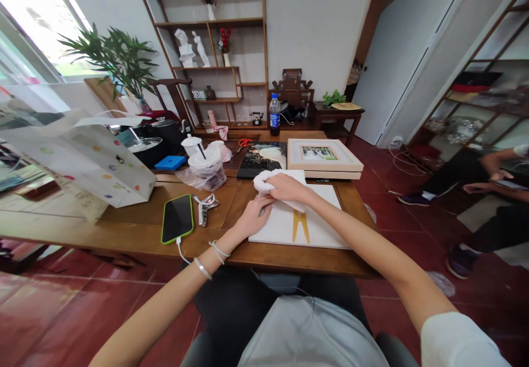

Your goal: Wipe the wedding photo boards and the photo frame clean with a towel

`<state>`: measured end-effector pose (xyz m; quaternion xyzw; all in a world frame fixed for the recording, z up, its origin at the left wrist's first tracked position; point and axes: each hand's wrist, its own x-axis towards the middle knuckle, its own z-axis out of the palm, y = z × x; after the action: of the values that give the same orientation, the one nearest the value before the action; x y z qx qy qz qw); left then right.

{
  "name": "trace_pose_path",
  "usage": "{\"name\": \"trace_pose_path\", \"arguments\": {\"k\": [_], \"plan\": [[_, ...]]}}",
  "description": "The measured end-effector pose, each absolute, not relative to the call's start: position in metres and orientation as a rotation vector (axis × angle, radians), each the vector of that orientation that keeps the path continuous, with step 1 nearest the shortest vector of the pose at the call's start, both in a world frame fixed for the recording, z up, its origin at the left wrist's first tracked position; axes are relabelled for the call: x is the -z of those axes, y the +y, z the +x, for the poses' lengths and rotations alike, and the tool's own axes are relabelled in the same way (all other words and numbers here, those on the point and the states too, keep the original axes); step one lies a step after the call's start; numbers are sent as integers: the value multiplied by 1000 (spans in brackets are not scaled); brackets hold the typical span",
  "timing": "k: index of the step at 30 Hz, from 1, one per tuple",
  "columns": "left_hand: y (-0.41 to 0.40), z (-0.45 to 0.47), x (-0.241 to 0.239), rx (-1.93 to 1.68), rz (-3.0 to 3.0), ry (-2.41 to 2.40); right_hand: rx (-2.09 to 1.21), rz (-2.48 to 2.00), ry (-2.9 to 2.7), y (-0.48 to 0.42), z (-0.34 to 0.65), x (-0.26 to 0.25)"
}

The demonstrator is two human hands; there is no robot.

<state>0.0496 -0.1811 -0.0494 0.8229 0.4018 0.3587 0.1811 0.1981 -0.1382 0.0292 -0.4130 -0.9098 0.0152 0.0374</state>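
the right hand is closed on the white roll, which lies over the far left part of the board. the left hand is just nearer the body, fingers drawn together beside the underside of the roll; whether it pinches anything cannot be told. the board rests on the tabletop beneath the hands. progress, as judged: the work is under way and incomplete. the roll appears partly opened, with a loose flap extending to the right of and beyond the right hand; the remainder appears wound or bunched in the grip. right of the left hand, the near part of the board is uncovered, and a gold figure is exposed there. the print and frame, beyond the right hand, are touched by neither hand.
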Motion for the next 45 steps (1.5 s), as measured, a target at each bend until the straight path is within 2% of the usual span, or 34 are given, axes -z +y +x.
{"name": "trace_pose_path", "arguments": {"k": [5, 15, 22, 29, 34, 40, 45], "plan": [[-181, 49, 51, -982, 2303, 1164, -59, -1334, -2765, -133, 207, -32], [-181, 49, 54, -978, 2261, 1179, -13, -1586, -2624, -159, 311, -27], [-180, 49, 56, -985, 2280, 1170, 34, -1601, -2685, -234, 322, -16], [-181, 50, 55, -978, 2272, 1181, -183, -1405, -2791, -318, 312, -32], [-182, 50, 54, -970, 2272, 1183, -182, -1542, -2701, -281, 321, -24], [-181, 50, 54, -965, 2263, 1178, -89, -1409, -2642, -197, 323, -2], [-180, 49, 55, -973, 2268, 1178, -39, -1362, -2647, -187, 320, 8]]}}
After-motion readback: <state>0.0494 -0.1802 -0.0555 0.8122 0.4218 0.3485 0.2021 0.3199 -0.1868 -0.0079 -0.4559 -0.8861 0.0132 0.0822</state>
